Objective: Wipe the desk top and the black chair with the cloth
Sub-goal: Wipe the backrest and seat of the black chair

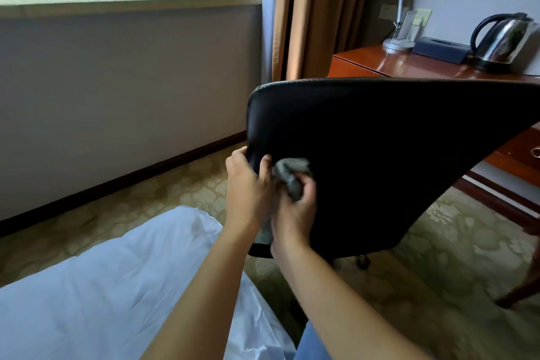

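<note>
The left hand (248, 184) had its grip closed on the edge of the black chair (380, 161), thumb on the back panel. Just right of that grip, touching it, the right hand (295, 207) clutched the bunched grey cloth (292, 175) against the chair back. The surface (423, 66), with a kettle (501, 42), stood well beyond both grips. The chair looked to be on casters; hard wiping could probably roll or twist it if the left grip slackened.
</note>
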Demonstrator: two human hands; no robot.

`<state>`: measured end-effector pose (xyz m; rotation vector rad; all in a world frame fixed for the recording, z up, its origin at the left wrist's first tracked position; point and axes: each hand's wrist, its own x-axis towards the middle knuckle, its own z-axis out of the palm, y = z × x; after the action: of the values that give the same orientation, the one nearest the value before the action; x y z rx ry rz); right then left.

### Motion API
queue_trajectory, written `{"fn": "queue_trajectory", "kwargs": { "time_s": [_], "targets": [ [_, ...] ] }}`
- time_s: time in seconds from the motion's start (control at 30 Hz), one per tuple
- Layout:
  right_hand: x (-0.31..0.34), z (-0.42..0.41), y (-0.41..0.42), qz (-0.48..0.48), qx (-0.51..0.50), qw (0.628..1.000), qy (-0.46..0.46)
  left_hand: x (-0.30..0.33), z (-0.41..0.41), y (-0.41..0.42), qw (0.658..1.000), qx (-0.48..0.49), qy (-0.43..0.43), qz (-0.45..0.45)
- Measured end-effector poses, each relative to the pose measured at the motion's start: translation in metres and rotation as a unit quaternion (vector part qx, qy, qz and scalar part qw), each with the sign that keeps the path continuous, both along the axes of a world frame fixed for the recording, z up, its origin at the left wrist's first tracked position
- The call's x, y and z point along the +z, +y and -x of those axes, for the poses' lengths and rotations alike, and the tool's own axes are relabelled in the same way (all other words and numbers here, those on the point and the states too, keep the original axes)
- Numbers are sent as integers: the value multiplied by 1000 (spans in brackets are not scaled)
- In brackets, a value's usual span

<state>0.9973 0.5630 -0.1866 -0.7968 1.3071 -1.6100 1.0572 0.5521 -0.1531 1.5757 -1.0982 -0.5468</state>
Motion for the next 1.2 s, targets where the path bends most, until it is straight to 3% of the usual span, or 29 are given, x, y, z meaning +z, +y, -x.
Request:
{"fn": "queue_trajectory", "kwargs": {
  "time_s": [0.07, 0.17, 0.33, 0.53, 0.77, 0.9, 1.2],
  "targets": [
    [-4, -12, -1, 1, 51, 997, -50, 1, -6, 1, 1000, -4, -6, -6],
    [-10, 6, -2, -20, 75, 997, -25, 2, -12, -1, 1000, -9, -8, -12],
    [-16, 66, -13, -71, -11, 996, -53, 2, -9, -3, 1000, -6, -1, -6],
    [-21, 71, -7, -46, -54, 996, -53, -4, -1, 2, 1000, -23, 6, -9],
    [-20, 23, -3, 10, 50, 994, 101, -5, 0, 1, 1000, -14, 18, 4],
    [-33, 36, -10, -9, 84, 989, 119, -6, -12, -4, 1000, -12, -9, 0],
    [-70, 151, -44, -157, -129, 978, -50, -15, -27, -16, 999, -29, 20, 6]
  ]
}}
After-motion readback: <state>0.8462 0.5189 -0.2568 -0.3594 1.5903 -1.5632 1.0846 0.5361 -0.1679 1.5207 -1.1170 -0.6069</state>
